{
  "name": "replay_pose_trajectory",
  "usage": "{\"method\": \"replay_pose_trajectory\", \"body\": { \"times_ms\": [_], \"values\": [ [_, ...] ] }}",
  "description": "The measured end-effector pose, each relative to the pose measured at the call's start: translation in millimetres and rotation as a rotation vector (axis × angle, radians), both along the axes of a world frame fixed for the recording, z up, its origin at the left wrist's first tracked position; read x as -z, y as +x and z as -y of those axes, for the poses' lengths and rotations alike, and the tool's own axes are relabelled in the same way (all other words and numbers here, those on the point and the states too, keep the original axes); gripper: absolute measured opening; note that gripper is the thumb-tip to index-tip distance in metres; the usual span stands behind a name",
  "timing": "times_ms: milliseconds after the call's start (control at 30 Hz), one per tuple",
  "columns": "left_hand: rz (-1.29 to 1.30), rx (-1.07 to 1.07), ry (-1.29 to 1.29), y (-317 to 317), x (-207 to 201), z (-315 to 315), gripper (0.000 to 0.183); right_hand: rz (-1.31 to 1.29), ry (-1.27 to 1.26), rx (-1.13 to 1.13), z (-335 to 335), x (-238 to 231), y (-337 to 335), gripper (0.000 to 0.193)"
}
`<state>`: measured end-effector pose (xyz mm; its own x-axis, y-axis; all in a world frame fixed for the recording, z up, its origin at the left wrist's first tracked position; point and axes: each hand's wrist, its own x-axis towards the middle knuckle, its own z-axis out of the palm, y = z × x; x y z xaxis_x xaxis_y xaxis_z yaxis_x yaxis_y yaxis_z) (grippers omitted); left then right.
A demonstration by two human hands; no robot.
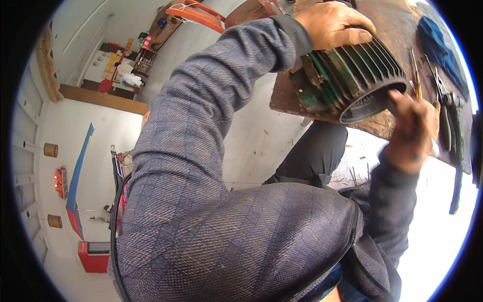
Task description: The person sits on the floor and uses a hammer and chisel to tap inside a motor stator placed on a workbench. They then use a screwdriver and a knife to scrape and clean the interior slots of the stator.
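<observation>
In the head view, the only one we have, the right hand (413, 132) is blurred at the open end of the green, finned, cylindrical metal housing (354, 74); we see its fingers bent toward the rim, but cannot tell how far they close or whether they hold anything. The left hand (333, 26), near the upper edge, is half curled over the top of the housing and has hold of it, thumb along the fins, some fingertips hidden behind. The shadowed inside is hard for us to make out, and glare washes out the floor at lower right. The housing lies on its side on the scuffed brown tabletop (286, 95), near its edge. Its long parallel ridges are dark and grimy, with green paint showing between; the rim is a smooth grey ring. Beyond the right hand we see a crumpled dark-blue cloth (438, 45) and dark-handled metal pliers (445, 123). A coarse-woven, grey-blue plaid jacket (241, 236) fills much of the foreground, its sleeve bunched in folds.
</observation>
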<state>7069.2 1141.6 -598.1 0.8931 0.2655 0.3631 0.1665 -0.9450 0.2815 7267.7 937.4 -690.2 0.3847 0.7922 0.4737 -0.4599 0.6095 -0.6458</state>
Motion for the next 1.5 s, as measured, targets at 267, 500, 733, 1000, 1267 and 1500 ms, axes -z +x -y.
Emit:
{"method": "replay_pose_trajectory", "body": {
  "times_ms": [267,500,733,1000,1267,1500],
  "values": [
    [0.017,-0.169,0.186,5.0,29.9,-15.5,0.081,0.008,0.158,-0.221,92.0,-2.6,138.4,0.033],
    [0.049,-0.173,0.189,6.2,31.5,-13.2,0.082,-0.004,0.029,-0.033,11.9,29.0,39.7,0.030],
    [0.014,-0.210,0.192,-0.7,4.9,7.0,0.084,0.132,-0.115,0.052,-21.5,45.3,-26.8,0.036],
    [0.114,-0.046,-0.203,-10.9,-4.0,21.5,0.079,0.128,-0.013,-0.200,83.3,-38.1,102.3,0.036],
    [0.101,-0.112,-0.311,3.5,-4.3,33.4,0.085,0.231,0.195,0.055,16.8,-13.1,39.7,0.047],
    [0.088,-0.013,-0.328,6.2,0.3,25.0,0.086,0.183,-0.242,-0.069,38.6,-0.6,33.0,0.034]
  ]
}}
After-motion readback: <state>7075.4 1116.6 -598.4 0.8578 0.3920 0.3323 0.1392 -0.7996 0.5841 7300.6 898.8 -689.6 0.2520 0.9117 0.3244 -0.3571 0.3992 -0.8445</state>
